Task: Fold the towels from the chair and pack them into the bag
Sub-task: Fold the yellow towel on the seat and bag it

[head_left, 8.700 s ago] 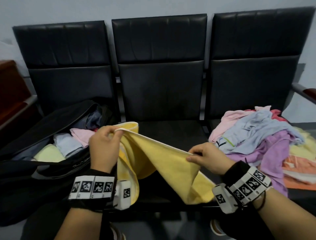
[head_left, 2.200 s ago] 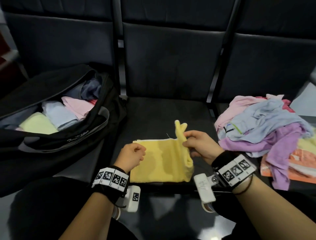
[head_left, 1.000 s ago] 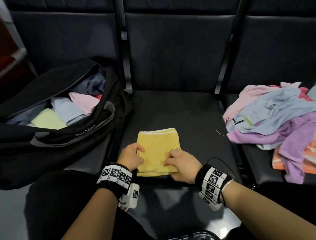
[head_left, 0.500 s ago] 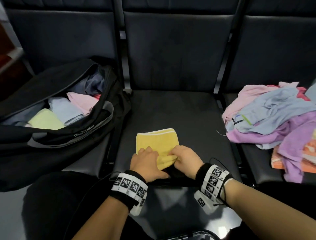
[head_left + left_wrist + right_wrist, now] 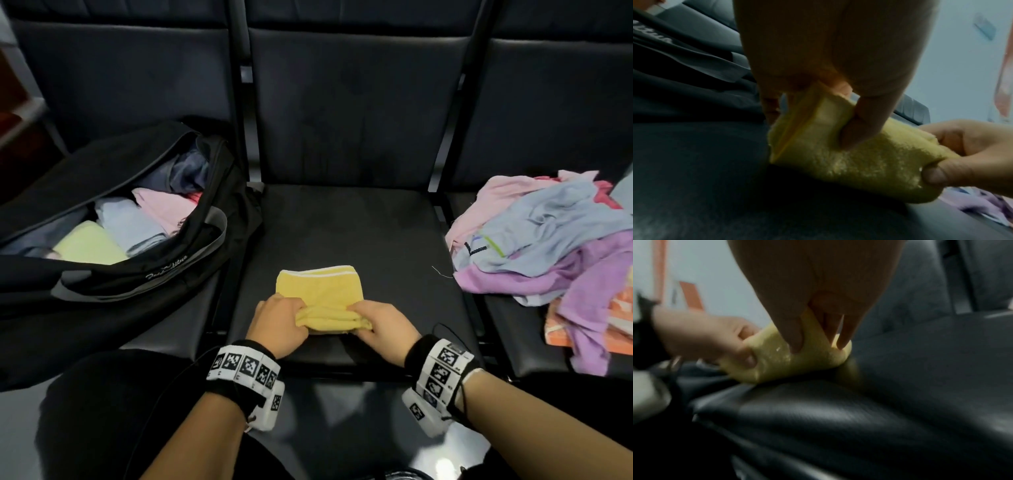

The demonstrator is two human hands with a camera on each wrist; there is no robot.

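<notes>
This looks like a waiting area — a row of linked black padded seats (image 5: 346, 240) with tall backrests, joined side by side against a pale plain wall (image 5: 953, 68). The smooth floor (image 5: 346, 421) under the seats shines with reflected light — the bare look of a public lobby or corridor.

head downward, wrists close, facing inward

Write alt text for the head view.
Both hands, left hand and right hand, grip the near edge of a folded yellow towel on the middle black seat. An open black bag of folded towels sits left; a pile of unfolded towels lies right.
</notes>
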